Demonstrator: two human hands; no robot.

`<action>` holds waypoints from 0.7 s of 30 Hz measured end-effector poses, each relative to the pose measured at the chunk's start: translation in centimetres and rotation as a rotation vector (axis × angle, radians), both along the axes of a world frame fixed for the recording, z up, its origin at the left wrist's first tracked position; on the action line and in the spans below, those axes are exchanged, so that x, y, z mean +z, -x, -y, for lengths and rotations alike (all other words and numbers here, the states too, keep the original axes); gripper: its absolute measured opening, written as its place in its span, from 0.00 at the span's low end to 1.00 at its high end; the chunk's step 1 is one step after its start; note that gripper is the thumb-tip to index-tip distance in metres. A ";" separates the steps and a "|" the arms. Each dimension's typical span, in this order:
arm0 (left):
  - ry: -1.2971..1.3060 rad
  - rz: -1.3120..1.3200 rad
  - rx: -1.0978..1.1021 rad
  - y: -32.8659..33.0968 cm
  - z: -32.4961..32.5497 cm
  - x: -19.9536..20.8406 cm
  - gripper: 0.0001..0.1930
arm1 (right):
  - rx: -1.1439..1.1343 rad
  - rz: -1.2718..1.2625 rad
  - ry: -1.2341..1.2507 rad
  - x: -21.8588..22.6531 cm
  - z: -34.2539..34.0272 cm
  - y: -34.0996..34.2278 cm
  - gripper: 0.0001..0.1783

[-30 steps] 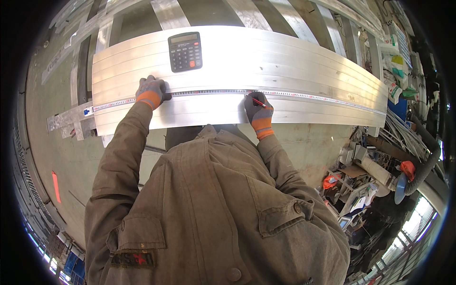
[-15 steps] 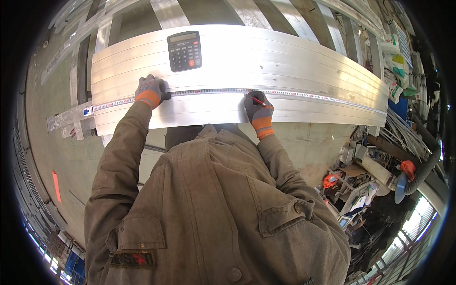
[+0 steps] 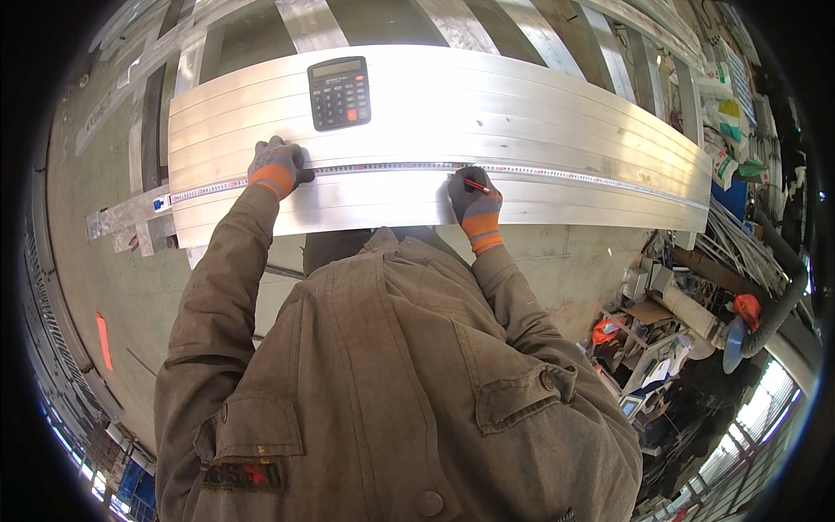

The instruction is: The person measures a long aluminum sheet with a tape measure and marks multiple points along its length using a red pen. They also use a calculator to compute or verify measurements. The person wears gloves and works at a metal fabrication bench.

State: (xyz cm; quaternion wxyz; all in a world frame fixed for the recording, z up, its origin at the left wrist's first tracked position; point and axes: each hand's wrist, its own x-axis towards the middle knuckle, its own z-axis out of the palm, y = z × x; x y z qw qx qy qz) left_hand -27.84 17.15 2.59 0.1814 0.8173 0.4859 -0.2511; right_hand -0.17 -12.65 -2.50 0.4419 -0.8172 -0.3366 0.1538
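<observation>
A long tape measure [image 3: 574,175] lies extended across silvery metal strips [image 3: 409,204] set side by side. My left hand [image 3: 277,167], in a grey and orange glove, rests over the tape toward its left part, fingers spread and pressed down on the metal. My right hand [image 3: 479,213], gloved alike, is closed around a red pencil [image 3: 476,185] beside the tape's near edge, right of the middle. The pencil's tip is hidden by the fingers. Beyond the tape, a dark calculator [image 3: 339,94] sits on the strips.
Metal rack bars [image 3: 452,24] run beneath and beyond the strips. A metal bar piece [image 3: 126,215] juts out at the left. To the right are a cluttered shelf [image 3: 648,348], a bundle of thin rods [image 3: 739,248] and a thick dark hose [image 3: 787,270].
The pencil in my right hand has tilted a little, and the fingers have shifted slightly. My left hand, the tape measure and the calculator stay where they were.
</observation>
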 end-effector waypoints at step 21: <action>-0.014 0.056 -0.004 0.2 0.3 -0.1 0.20 | -0.104 -0.093 -0.016 0.1 -0.5 -0.1 0.08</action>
